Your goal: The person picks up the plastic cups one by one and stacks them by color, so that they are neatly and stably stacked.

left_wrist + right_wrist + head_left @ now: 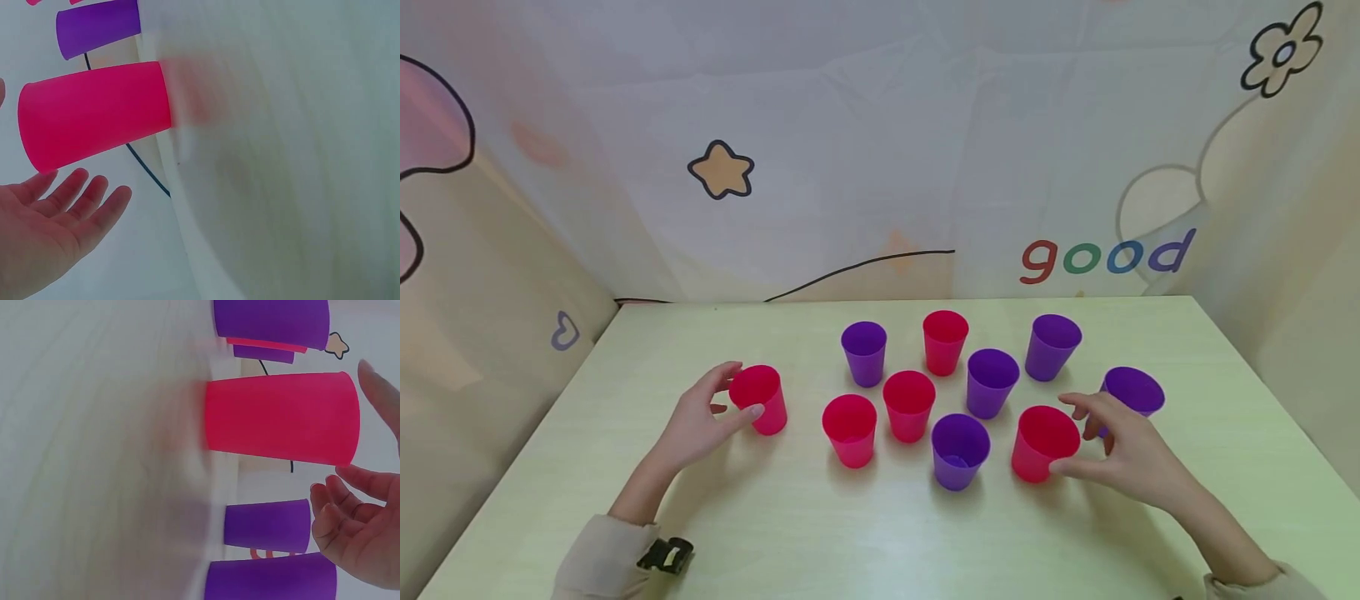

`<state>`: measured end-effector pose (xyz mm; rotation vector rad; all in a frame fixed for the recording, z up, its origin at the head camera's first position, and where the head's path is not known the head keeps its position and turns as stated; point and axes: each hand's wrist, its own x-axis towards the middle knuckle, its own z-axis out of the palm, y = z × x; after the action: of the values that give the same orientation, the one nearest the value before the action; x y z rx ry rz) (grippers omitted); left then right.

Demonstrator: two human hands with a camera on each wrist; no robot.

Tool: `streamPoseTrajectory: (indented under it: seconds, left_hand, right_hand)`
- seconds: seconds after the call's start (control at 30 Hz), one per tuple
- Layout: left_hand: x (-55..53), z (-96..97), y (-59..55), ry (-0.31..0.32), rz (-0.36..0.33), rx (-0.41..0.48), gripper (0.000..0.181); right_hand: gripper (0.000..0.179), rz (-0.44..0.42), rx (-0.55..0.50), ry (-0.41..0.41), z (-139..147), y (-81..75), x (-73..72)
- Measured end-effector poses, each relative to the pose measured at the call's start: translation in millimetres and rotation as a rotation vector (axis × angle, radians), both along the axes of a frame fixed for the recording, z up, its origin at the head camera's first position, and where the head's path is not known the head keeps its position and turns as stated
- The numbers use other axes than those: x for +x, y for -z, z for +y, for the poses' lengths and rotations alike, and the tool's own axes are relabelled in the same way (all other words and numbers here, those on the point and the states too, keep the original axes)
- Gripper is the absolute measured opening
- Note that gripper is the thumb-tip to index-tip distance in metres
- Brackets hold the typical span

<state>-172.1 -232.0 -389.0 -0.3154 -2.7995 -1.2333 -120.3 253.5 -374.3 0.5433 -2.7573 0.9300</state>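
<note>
A pink-red cup (760, 402) stands upright at the left of the table, between the thumb and fingers of my left hand (703, 421). In the left wrist view the fingers (94, 215) are spread loosely beside that cup (97, 115), the index fingertip at its rim. My right hand (1123, 450) is round the rim of another upright pink-red cup (1041, 446) at the right. In the right wrist view the thumb (382, 397) stands apart from this cup (281, 419), and the index fingertip is at its rim. Neither hand visibly grips a cup.
Between the hands stand pink-red cups (850, 433) and purple cups (958, 454), several in all, mouths up. A purple cup (1131, 387) is partly hidden behind my right hand. The pale table (880, 542) ends at a printed cloth backdrop (865, 150).
</note>
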Motion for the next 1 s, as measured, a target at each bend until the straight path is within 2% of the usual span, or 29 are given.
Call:
streamPoseTrajectory:
  seconds: [0.2, 0.3, 0.47, 0.67, 1.0]
  left_hand:
    - [-0.9, 0.6, -0.4, -0.009, -0.048, 0.045, 0.063]
    - [-1.2, 1.1, 0.4, -0.012, -0.053, 0.059, 0.059]
    - [-2.1, 1.5, 2.4, -0.012, -0.065, 0.080, 0.058]
    - [-1.7, 1.7, 2.1, 0.009, -0.060, 0.102, 0.056]
    - [-1.2, 1.6, 0.3, 0.021, -0.083, 0.111, 0.062]
  right_hand:
    - [0.070, -0.136, -0.039, 0.002, -1, 6.0, -2.7]
    - [0.067, -0.156, -0.054, 0.008, -2, 7.5, -3.4]
    - [0.060, -0.144, -0.055, 0.025, -3, 7.3, -2.8]
    - [0.056, -0.079, -0.075, 0.019, -4, 4.9, -1.8]
    - [0.053, -0.060, -0.141, 0.004, -8, -14.0, -2.5]
